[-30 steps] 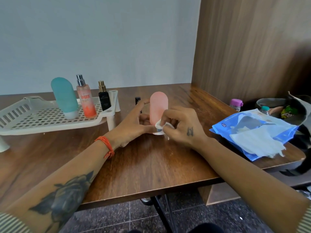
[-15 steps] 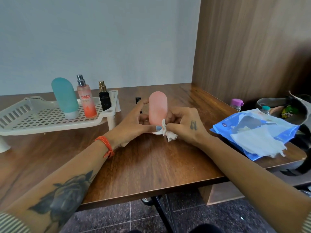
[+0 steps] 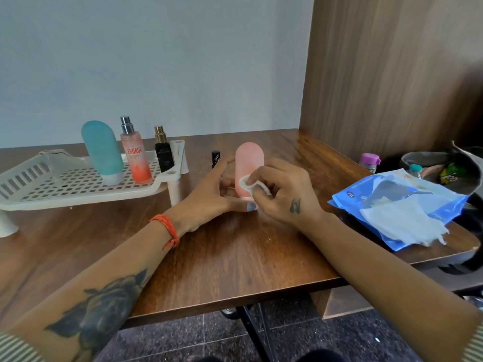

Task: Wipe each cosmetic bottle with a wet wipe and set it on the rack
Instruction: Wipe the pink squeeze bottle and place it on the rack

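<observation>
A pink bottle (image 3: 247, 163) stands upright on the wooden table (image 3: 235, 257). My left hand (image 3: 209, 197) holds its base, thumb in front and fingers behind. My right hand (image 3: 282, 194) pinches a small white wet wipe (image 3: 248, 182) and presses it against the lower front of the bottle. On the white slotted rack (image 3: 65, 184) at the left stand a teal bottle (image 3: 102, 150), an orange-pink spray bottle (image 3: 134, 155) and a small black perfume bottle (image 3: 163, 152).
A thin black tube (image 3: 215, 158) stands just behind my left fingers. A blue wet wipe pack (image 3: 397, 207) with a loose wipe on it lies at the right edge. Behind it are a pink-capped bottle (image 3: 369, 162) and an open bag (image 3: 444, 168). A wooden wall closes the right side.
My right hand has carried the wipe up from the bottle's base to its lower front. The left hand and bottle stay in place.
</observation>
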